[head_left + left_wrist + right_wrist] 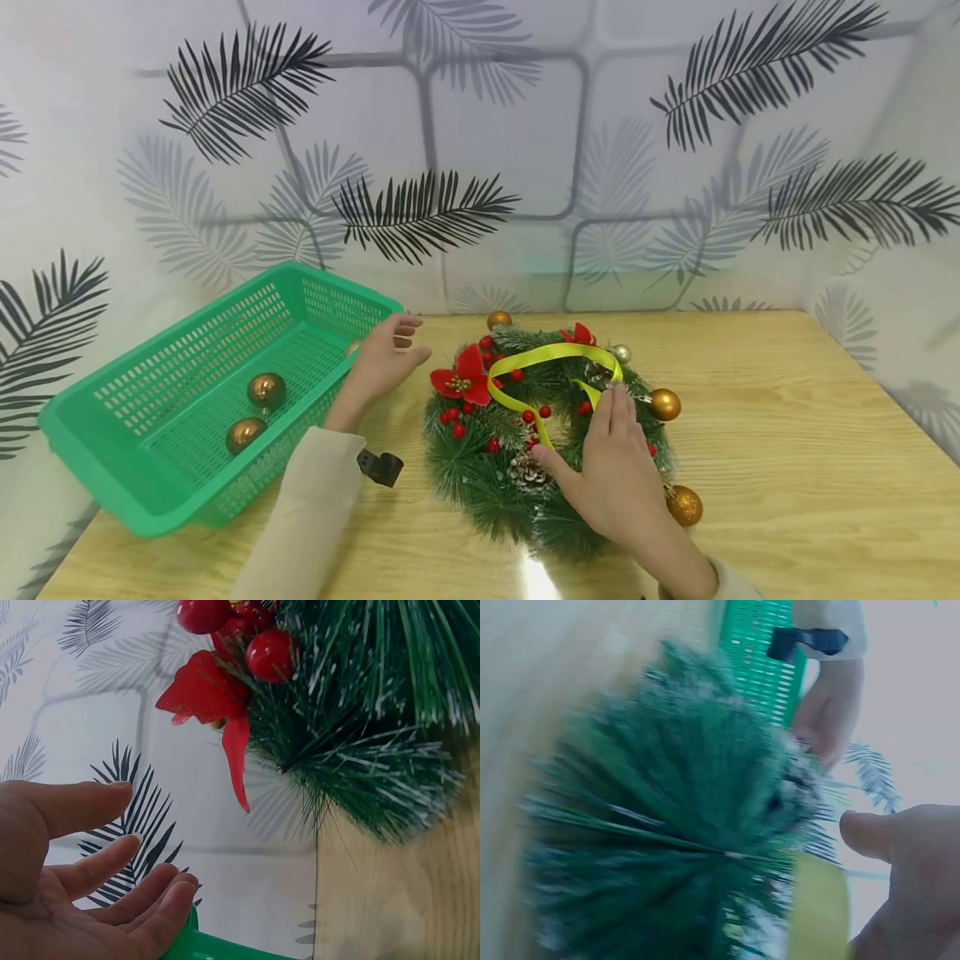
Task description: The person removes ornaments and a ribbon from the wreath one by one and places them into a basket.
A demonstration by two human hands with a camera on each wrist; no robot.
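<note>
A green wreath (495,492) lies on the table, decorated with red flowers (461,377), red berries, pinecones (528,469) and gold balls (664,404) at its outer edge. A yellow ribbon (551,353) loops over the wreath's top. My right hand (618,479) is over the wreath's right side, fingers straight and fingertips right at the ribbon's end, thumb spread to the left. Beside the basket's right rim, my left hand (381,358) is raised with loosely bent fingers and nothing in it. The left wrist view shows its palm (45,915) bare, below a red flower (206,694).
A green plastic basket (225,500) stands on the left, with several bronze balls (267,390) inside. Behind the wooden table (810,467) hangs a pale cloth (502,142) with dark leaf prints. A black wrist device (381,467) sits at my left cuff.
</note>
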